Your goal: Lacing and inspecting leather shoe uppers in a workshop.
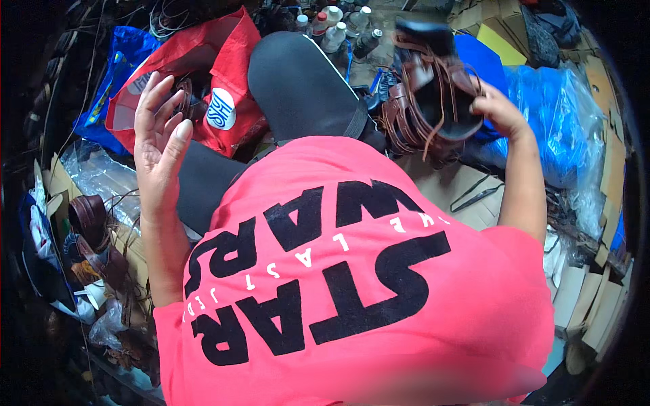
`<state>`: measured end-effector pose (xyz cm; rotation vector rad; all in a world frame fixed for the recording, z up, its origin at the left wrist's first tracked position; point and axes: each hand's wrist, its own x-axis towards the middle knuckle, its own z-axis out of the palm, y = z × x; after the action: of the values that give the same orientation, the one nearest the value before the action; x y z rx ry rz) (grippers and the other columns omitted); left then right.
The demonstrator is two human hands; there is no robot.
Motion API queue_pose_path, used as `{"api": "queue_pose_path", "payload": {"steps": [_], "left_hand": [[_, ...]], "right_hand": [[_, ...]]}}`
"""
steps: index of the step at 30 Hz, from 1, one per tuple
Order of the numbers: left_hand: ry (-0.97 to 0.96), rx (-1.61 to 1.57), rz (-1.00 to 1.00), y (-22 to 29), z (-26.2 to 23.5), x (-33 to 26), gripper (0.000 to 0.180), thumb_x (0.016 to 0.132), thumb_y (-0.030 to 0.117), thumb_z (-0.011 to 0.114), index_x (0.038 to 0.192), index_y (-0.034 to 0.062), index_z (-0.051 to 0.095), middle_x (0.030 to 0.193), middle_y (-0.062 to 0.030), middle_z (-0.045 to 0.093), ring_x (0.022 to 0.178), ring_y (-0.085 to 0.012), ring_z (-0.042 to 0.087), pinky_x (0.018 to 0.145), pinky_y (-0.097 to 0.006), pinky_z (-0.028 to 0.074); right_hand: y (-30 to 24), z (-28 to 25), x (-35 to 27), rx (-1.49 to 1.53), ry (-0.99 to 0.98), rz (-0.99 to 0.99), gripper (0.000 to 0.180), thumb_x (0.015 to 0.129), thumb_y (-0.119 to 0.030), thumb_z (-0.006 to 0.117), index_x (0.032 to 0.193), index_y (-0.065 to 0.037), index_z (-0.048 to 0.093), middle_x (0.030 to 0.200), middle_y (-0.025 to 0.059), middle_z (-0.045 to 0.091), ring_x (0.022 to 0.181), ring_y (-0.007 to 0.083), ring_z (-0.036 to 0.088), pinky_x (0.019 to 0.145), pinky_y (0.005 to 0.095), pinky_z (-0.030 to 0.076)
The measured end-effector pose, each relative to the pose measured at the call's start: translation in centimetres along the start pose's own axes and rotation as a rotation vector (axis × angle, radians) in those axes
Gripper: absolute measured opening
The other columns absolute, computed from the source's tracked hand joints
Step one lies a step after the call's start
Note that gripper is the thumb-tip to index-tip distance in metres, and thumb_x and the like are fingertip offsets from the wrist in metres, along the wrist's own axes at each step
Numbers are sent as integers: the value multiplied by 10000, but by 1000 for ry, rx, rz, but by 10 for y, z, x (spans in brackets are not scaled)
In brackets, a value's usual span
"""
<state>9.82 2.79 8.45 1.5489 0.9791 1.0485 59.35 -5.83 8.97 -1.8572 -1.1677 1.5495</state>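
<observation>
My left hand is raised with its fingers apart and holds nothing. Behind it stands a red bag with a round white patch, and dark brown strappy leather things show in its mouth. On the right, my right hand grips the edge of a brown leather shoe with long loose laces. More brown leather straps bunch beside and below that shoe; I cannot tell whether they belong to it or to other shoes. Part of the shoe's upper end is blurred.
Several small bottles stand at the far middle. Clear plastic over something blue lies at the right, and a blue bag at the far left. Brown shoes are heaped at the left. Cardboard lies under the right-hand side.
</observation>
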Motion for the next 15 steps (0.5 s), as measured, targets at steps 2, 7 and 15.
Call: {"api": "queue_pose_path", "payload": {"steps": [2, 7, 15], "left_hand": [[-21, -25, 15, 0, 6, 5, 561, 825, 162, 625, 1326, 42, 403, 1428, -119, 307, 1207, -203, 440, 978, -314, 352], [-60, 32, 65, 1, 7, 9, 517, 829, 125, 624, 1301, 47, 429, 1419, -115, 319, 1185, -192, 451, 969, -308, 362], [38, 87, 44, -1, -9, 8, 547, 821, 120, 629, 1314, 34, 409, 1369, -112, 379, 1159, -194, 460, 952, -328, 385]], "right_hand": [[32, -4, -26, 26, -1, 134, 710, 611, -54, 485, 1318, -36, 430, 1220, 20, 521, 1046, 106, 509, 865, 214, 401], [77, -33, -67, 352, 95, 210, 656, 601, 4, 461, 1256, -24, 490, 1112, 42, 585, 922, 129, 557, 826, 236, 441], [117, -104, -34, -785, 181, 628, 456, 740, -198, 596, 1184, -93, 578, 1024, 108, 655, 904, 249, 627, 781, 374, 486]]}}
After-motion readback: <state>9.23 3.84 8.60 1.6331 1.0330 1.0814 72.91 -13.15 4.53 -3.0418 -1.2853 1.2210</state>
